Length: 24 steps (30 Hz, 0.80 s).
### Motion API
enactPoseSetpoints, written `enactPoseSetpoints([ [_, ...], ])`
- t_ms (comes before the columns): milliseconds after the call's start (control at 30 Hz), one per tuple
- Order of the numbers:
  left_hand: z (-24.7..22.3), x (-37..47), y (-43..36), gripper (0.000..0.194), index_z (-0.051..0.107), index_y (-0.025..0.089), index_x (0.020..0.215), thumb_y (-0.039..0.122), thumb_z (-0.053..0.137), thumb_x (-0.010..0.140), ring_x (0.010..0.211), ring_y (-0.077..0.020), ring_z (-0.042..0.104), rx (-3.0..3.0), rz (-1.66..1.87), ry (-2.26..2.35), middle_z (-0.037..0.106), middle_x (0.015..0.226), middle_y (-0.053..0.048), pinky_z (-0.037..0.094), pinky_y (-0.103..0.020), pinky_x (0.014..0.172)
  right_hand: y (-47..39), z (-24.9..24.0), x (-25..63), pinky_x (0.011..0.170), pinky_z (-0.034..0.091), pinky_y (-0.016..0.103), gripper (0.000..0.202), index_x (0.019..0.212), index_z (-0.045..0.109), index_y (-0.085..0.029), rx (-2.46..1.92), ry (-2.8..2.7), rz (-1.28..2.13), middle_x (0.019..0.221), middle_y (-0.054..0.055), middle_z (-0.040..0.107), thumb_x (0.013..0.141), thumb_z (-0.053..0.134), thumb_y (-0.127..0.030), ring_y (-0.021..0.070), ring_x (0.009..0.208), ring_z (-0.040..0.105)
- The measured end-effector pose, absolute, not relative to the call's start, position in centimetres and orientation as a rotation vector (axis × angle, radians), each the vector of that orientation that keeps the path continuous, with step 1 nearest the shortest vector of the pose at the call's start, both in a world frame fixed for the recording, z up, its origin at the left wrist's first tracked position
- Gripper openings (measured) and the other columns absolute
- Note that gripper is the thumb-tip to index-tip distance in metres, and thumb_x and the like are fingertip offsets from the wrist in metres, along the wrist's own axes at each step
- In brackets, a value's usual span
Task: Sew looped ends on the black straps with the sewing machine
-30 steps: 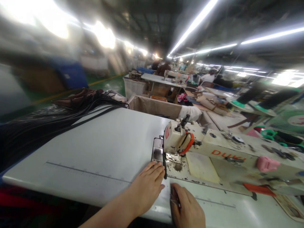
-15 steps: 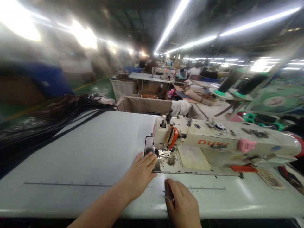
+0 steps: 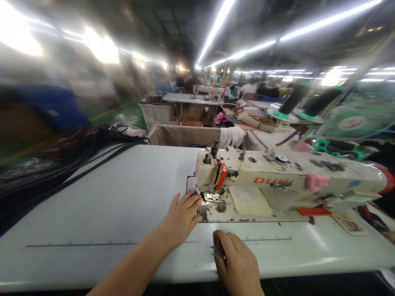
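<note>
My left hand (image 3: 182, 218) lies with its fingers stretched out, pointing at the presser foot (image 3: 212, 197) of a white sewing machine (image 3: 274, 181). Its fingertips reach the plate just left of the foot; whether anything thin is under them is hidden. Nearer the table's front edge, my right hand (image 3: 240, 261) is closed around small thread snips (image 3: 217, 251). Two silver points stick out to the left from its grip, and the dark handle is mostly covered by the fingers.
Black straps (image 3: 101, 154) hang over the table's left side. A printed ruler (image 3: 92, 246) runs along the front of the white table (image 3: 129, 197). Behind stands a cloth-lined bin (image 3: 185, 135). Thread cones (image 3: 290, 100) and a green fan (image 3: 354, 119) are at the right.
The whole view has shifted slightly, so the machine appears a little further left. My left hand has barely moved at the presser foot; my right hand keeps its grip on the snips.
</note>
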<state>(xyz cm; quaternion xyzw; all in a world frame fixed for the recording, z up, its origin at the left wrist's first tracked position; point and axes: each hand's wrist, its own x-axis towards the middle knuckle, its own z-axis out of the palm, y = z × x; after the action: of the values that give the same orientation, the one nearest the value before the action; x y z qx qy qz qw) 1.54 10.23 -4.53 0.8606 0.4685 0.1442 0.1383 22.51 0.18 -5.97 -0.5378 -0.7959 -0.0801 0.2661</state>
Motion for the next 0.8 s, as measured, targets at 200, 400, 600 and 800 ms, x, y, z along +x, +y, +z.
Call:
enactPoseSetpoints([
  [200, -4.3, 1.0, 11.4, 0.045, 0.056, 0.025, 0.142, 0.026, 0.056, 0.098, 0.151, -0.0278, 0.038, 2.406, 0.445, 1.28, 0.055, 0.154, -0.008, 0.022, -0.061, 0.127, 0.0, -6.0, 22.4, 0.068, 0.053, 0.034, 0.041, 0.118, 0.058, -0.019, -1.448, -2.135, -0.207, 0.089, 0.005, 0.069, 0.08, 0.05, -0.006, 0.0233, 0.078, 0.066],
  [400, -4.5, 1.2, 16.9, 0.035, 0.071, 0.02, 0.123, 0.014, 0.049, 0.095, 0.126, -0.0227, 0.062, 2.322, 0.619, 1.237, 0.066, 0.137, -0.008, 0.048, -0.038, 0.115, -0.2, -6.3, 22.3, 0.067, 0.052, 0.035, 0.044, 0.117, 0.058, -0.019, -1.469, -2.128, -0.219, 0.088, 0.006, 0.068, 0.076, 0.05, -0.005, 0.0246, 0.077, 0.065],
  [600, -4.7, 2.6, 20.8, 0.033, 0.073, 0.021, 0.12, 0.017, 0.047, 0.099, 0.128, -0.0233, 0.061, 2.411, 0.544, 1.135, 0.073, 0.129, -0.006, 0.047, -0.038, 0.116, -0.3, -6.3, 22.4, 0.066, 0.052, 0.034, 0.043, 0.118, 0.057, -0.019, -1.473, -2.135, -0.208, 0.089, 0.007, 0.067, 0.078, 0.049, -0.006, 0.0241, 0.077, 0.064],
  [800, -4.1, 2.4, 21.2, 0.033, 0.073, 0.022, 0.121, 0.015, 0.051, 0.097, 0.135, -0.0248, 0.057, 2.499, 0.464, 1.053, 0.072, 0.133, -0.005, 0.04, -0.039, 0.121, -0.3, -6.1, 22.1, 0.067, 0.051, 0.034, 0.043, 0.117, 0.057, -0.019, -1.49, -2.126, -0.198, 0.088, 0.006, 0.066, 0.078, 0.049, -0.005, 0.0238, 0.078, 0.063],
])
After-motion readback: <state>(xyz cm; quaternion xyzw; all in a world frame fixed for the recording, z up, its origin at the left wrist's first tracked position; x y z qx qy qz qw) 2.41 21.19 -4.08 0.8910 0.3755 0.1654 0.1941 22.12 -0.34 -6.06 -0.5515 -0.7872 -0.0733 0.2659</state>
